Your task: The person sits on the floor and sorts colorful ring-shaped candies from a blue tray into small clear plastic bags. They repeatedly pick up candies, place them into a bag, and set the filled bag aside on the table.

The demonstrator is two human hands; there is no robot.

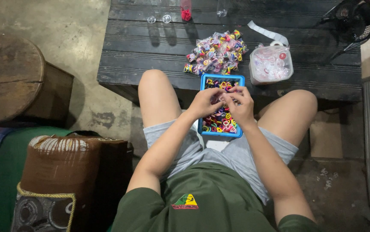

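A blue tray (pixel 202 83) full of small colourful hair ties rests between my knees against the dark slatted table (pixel 150 47). My left hand (pixel 203 103) and my right hand (pixel 239 105) meet above the tray, fingertips pinched together on a small clear packet with hair ties (pixel 228 94). Beyond the tray lies a pile of filled clear packets (pixel 216 52).
A clear bag of small items (pixel 271 64) with a white strip stands right of the pile. A black fan (pixel 352 19) sits at the table's far right. A round wooden stool (pixel 9 77) is at left, a brown cushion (pixel 60 163) beside my left leg.
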